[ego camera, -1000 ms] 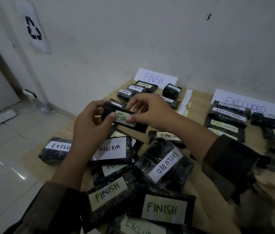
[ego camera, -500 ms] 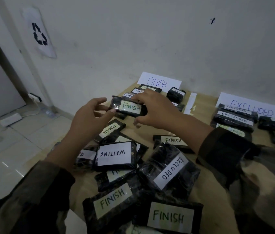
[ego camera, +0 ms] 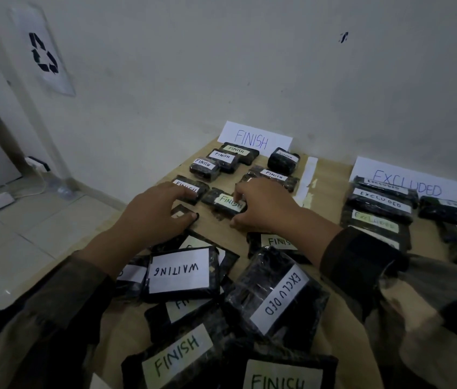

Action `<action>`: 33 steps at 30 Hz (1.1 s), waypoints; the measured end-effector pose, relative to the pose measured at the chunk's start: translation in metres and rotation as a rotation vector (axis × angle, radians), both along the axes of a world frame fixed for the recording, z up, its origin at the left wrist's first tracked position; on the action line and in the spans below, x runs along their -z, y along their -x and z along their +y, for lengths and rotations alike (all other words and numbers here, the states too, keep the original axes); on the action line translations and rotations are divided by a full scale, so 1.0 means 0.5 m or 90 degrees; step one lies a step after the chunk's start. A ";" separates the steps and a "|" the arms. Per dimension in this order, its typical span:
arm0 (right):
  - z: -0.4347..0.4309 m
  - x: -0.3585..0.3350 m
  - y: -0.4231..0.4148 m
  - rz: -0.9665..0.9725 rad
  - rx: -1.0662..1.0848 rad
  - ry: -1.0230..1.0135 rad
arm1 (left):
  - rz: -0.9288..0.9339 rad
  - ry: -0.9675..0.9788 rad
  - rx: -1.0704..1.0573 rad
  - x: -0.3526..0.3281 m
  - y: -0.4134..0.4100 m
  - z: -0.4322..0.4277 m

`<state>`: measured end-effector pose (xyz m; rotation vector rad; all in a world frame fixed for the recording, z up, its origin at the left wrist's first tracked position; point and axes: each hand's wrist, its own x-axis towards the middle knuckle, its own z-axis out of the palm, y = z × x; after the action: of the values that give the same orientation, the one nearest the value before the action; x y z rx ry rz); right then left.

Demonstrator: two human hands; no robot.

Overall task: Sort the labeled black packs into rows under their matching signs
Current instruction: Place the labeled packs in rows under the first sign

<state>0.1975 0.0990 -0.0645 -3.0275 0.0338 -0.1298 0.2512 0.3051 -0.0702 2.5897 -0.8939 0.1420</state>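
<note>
Both hands, right hand (ego camera: 263,204) and left hand (ego camera: 154,211), press FINISH packs (ego camera: 225,204) flat.

Both my arms reach forward, sleeves down to the wrists. My left hand (ego camera: 154,211) lies palm down with fingers spread flat and the thumb stretched out to the right. My right hand (ego camera: 263,204) is also palm down, its fingers curled and pinching at the tips, the wrist bent slightly toward the left.
</note>
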 end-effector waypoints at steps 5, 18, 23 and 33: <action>0.006 0.005 0.000 0.006 -0.007 0.049 | 0.003 -0.007 0.001 0.009 -0.008 -0.002; 0.051 -0.025 -0.008 -0.008 -0.125 0.046 | 0.026 0.012 -0.057 -0.010 -0.022 0.045; 0.116 -0.029 -0.055 0.061 -0.268 0.124 | 0.031 0.007 -0.087 -0.013 -0.016 0.070; 0.139 -0.027 -0.093 0.106 -0.314 0.227 | 0.082 -0.013 -0.114 0.010 -0.002 0.095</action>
<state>0.2439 0.1687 -0.0509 -3.2680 -0.7951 0.1772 0.2520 0.3527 -0.0753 2.6605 -0.6208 0.0153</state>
